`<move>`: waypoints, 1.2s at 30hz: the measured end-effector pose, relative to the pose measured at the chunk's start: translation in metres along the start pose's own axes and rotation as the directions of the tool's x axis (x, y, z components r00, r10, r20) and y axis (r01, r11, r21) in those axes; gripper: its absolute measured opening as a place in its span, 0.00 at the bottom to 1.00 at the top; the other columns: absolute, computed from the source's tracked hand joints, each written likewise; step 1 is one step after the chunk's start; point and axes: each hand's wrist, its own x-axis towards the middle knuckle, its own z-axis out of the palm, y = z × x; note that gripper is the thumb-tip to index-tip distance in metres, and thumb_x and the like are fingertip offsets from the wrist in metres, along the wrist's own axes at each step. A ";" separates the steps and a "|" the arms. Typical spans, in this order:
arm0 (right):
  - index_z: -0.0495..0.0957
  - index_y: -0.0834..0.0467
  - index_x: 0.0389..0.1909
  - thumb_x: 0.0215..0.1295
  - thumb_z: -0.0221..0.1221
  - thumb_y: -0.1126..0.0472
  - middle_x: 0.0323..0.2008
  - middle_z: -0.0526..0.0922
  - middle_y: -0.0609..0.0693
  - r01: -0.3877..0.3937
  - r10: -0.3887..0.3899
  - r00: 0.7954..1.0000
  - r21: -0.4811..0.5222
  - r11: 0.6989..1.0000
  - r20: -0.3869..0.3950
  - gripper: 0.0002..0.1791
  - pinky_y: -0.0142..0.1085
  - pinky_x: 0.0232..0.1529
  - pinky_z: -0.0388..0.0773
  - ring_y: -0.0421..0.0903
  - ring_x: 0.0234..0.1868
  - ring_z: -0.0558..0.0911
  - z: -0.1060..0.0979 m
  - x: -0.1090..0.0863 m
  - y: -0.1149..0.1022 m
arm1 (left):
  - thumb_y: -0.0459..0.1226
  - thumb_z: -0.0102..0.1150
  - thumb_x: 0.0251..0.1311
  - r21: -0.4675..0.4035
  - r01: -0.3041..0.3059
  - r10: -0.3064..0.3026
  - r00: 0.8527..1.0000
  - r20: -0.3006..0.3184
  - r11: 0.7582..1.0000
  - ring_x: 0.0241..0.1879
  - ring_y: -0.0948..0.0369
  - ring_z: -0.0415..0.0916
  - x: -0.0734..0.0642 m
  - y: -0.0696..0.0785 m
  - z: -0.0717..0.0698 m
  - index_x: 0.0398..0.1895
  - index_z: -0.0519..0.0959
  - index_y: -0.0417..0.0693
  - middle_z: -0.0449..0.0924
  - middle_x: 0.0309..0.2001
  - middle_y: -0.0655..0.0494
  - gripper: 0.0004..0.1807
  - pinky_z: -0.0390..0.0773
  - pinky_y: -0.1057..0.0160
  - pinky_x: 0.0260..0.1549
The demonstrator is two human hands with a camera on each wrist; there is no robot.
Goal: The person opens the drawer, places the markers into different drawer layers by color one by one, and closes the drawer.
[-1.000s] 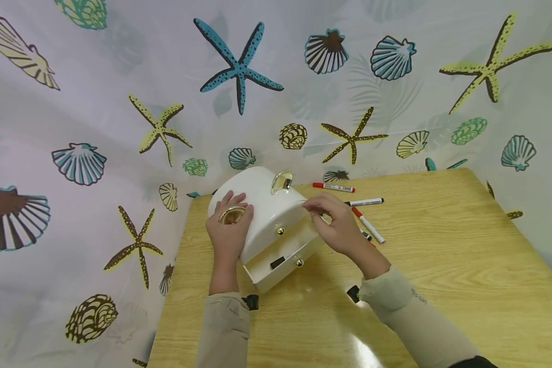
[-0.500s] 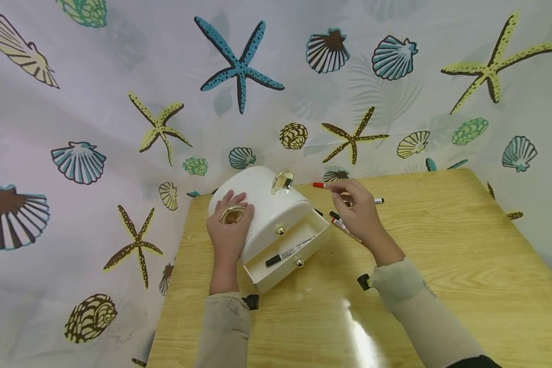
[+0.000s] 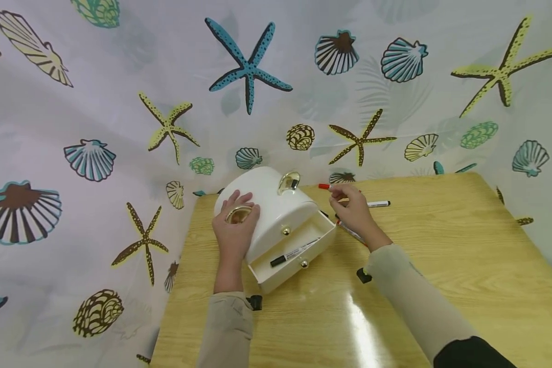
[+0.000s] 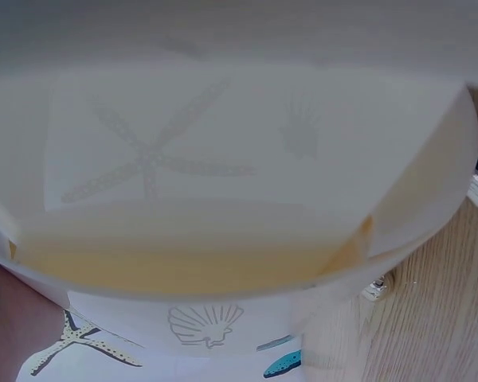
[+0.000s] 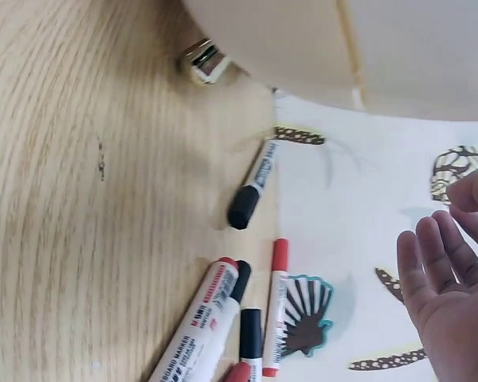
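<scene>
A white, rounded storage box stands at the back left of the table in the head view, with gold knobs and two gold-trimmed round features on top. Its lower drawer is pulled out; a black-capped marker lies inside. My left hand rests on the box top around one gold trim, fingers spread. To the box's right, my right hand hovers near the loose markers. The right wrist view shows its fingers loosely bent, with nothing visibly held.
On the wooden table, a red-capped marker, a black-ended marker and a red marker lie around my right hand. A patterned cloth hangs behind and to the left of the table.
My right hand has moved from above the drawer rightward to the loose markers. The black-capped marker now shows more fully in the drawer. My left hand stays on the box.
</scene>
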 end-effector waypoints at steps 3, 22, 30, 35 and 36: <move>0.81 0.65 0.59 0.76 0.60 0.66 0.49 0.81 0.62 -0.028 0.028 0.999 -0.007 1.000 0.027 0.14 0.42 0.52 0.87 0.56 0.53 0.83 0.009 0.007 0.010 | 0.41 0.78 0.60 0.002 0.003 -0.003 1.000 0.006 1.000 0.70 0.69 0.75 0.001 0.001 -0.001 0.38 0.91 0.46 0.92 0.51 0.58 0.08 0.52 0.65 0.82; 0.78 0.75 0.57 0.70 0.59 0.72 0.48 0.81 0.72 0.079 -0.015 0.972 -0.267 0.960 0.233 0.17 0.61 0.55 0.82 0.67 0.49 0.82 0.040 0.026 0.038 | 0.39 0.78 0.60 0.005 -0.009 0.009 1.000 0.006 1.000 0.70 0.67 0.75 0.001 0.000 -0.004 0.37 0.92 0.45 0.92 0.51 0.56 0.07 0.53 0.65 0.82; 0.78 0.74 0.57 0.72 0.55 0.76 0.46 0.79 0.71 0.141 -0.015 0.952 -0.397 0.907 0.304 0.15 0.61 0.55 0.81 0.67 0.47 0.81 0.054 0.035 0.055 | 0.39 0.77 0.60 0.012 -0.006 0.006 1.000 -0.004 1.000 0.70 0.68 0.75 0.002 0.000 -0.005 0.37 0.91 0.45 0.92 0.51 0.58 0.07 0.52 0.65 0.82; 0.80 0.74 0.52 0.71 0.55 0.74 0.40 0.78 0.68 0.191 -0.053 0.944 -0.407 0.894 0.326 0.13 0.59 0.48 0.82 0.63 0.40 0.80 0.060 0.034 0.067 | 0.39 0.77 0.60 0.023 0.004 -0.004 1.000 0.007 1.000 0.70 0.68 0.75 0.002 0.000 -0.006 0.37 0.91 0.45 0.92 0.52 0.58 0.08 0.53 0.65 0.82; 0.81 0.74 0.52 0.71 0.56 0.72 0.40 0.78 0.67 0.189 -0.048 0.942 -0.406 0.894 0.333 0.13 0.59 0.48 0.81 0.62 0.40 0.80 0.060 0.034 0.068 | 0.40 0.77 0.60 0.027 0.007 -0.007 1.000 0.008 1.000 0.70 0.69 0.75 0.002 0.000 -0.006 0.37 0.91 0.45 0.92 0.52 0.59 0.08 0.53 0.65 0.82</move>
